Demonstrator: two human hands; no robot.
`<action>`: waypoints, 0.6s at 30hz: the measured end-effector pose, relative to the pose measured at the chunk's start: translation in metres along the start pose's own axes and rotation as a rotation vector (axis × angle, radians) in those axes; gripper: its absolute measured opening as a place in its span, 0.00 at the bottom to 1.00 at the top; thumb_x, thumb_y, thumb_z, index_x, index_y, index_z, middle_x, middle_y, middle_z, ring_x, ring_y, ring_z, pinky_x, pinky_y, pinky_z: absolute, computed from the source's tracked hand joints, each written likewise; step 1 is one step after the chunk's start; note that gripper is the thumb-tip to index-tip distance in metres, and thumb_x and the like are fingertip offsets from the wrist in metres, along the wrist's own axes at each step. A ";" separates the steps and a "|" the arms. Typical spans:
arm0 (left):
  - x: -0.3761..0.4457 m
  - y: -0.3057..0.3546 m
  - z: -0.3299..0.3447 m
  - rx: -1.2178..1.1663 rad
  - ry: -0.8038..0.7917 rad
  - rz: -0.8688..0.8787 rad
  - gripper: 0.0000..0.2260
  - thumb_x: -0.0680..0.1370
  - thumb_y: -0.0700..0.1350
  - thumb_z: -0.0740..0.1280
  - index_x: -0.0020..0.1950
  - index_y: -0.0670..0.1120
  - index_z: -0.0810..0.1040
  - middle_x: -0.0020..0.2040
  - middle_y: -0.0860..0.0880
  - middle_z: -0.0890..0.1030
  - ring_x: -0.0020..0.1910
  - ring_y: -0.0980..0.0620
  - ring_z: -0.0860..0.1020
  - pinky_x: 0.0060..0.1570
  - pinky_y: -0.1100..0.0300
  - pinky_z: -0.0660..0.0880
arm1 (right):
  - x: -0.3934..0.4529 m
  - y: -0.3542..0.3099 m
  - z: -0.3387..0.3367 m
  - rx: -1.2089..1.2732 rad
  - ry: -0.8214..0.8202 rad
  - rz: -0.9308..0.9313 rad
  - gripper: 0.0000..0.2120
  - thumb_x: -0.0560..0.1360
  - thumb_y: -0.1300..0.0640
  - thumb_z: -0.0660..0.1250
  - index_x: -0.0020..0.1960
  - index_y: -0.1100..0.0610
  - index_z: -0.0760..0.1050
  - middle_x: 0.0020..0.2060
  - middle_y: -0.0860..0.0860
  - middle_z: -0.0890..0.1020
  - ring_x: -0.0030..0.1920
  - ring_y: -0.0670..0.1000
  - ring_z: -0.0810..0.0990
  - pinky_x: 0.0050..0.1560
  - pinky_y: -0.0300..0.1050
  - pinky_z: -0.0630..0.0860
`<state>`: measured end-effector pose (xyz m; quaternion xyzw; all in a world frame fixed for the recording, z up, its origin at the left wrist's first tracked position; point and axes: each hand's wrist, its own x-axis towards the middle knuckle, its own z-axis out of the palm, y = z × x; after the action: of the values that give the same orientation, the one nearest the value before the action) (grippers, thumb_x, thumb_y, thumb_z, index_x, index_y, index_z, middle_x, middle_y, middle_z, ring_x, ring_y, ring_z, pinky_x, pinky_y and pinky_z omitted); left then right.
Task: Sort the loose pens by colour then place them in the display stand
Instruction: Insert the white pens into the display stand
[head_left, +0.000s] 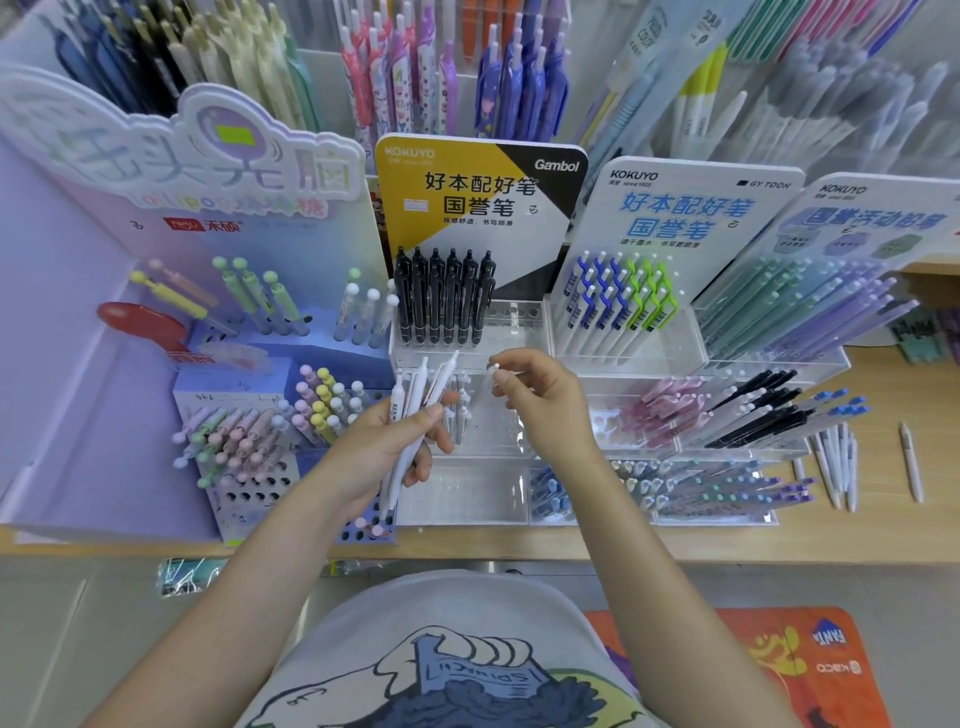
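My left hand (387, 447) is shut on a bundle of white pens (415, 410), tips fanned up toward the clear display stand (511, 317). My right hand (535, 400) pinches the white top of a single pen (493, 370) above the stand's middle tier; the rest of that pen is hidden by my fingers. Several black pens (444, 299) stand in the stand's top row under the yellow-and-black sign. Loose white pens (836, 462) lie on the wooden counter at the right, with one more white pen (911, 462) lying apart.
A purple stand (244, 415) with pastel pens sits at the left. Blue and green clip pens (618, 301) fill the stand to the right. Clear trays (727, 410) hold pink, black and blue pens. The counter edge (519, 551) runs below. An orange mat (779, 670) lies on the floor.
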<state>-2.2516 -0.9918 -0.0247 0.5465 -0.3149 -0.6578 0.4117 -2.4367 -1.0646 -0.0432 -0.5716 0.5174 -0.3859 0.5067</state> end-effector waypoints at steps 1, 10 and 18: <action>0.000 0.000 0.000 0.000 -0.002 0.002 0.11 0.82 0.46 0.64 0.62 0.47 0.81 0.39 0.44 0.81 0.25 0.52 0.72 0.25 0.61 0.68 | 0.001 0.002 0.003 -0.027 -0.003 -0.001 0.09 0.78 0.63 0.68 0.49 0.49 0.81 0.40 0.46 0.83 0.42 0.48 0.82 0.47 0.47 0.78; -0.005 0.001 -0.003 -0.018 -0.018 0.008 0.11 0.81 0.47 0.64 0.61 0.46 0.81 0.40 0.44 0.82 0.25 0.52 0.72 0.26 0.62 0.67 | 0.000 0.010 0.018 -0.148 0.033 -0.016 0.08 0.78 0.63 0.68 0.52 0.53 0.82 0.46 0.50 0.83 0.36 0.50 0.81 0.41 0.41 0.77; -0.005 0.002 0.004 0.052 -0.029 0.022 0.14 0.74 0.48 0.70 0.54 0.40 0.75 0.39 0.42 0.83 0.24 0.50 0.73 0.23 0.60 0.67 | -0.023 -0.036 0.008 0.175 -0.017 0.133 0.06 0.77 0.54 0.71 0.49 0.56 0.82 0.35 0.49 0.83 0.29 0.46 0.75 0.31 0.37 0.71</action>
<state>-2.2547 -0.9884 -0.0201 0.5440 -0.3439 -0.6526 0.3998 -2.4251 -1.0424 -0.0073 -0.4928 0.5143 -0.3901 0.5834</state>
